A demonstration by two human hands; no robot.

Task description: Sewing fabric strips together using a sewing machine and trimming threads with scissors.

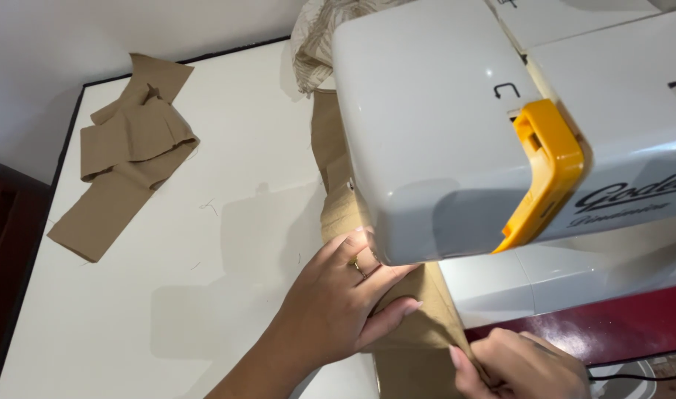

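Observation:
A grey-white sewing machine point(441, 111) with a yellow lever fills the upper right. A strip of tan fabric point(419, 325) runs under its head, from the back of the table toward me. My left hand point(338, 299) lies flat on this strip just left of the machine head, fingers spread, a ring on one finger. My right hand point(522, 366), at the bottom edge, pinches the near end of the same strip between thumb and fingers. The needle area is hidden behind the machine head.
Folded tan fabric pieces point(124, 155) lie at the far left of the white table point(205, 244). A crumpled striped cloth point(319, 37) sits behind the machine. A dark red surface point(618, 325) shows at the lower right, dark furniture at the left.

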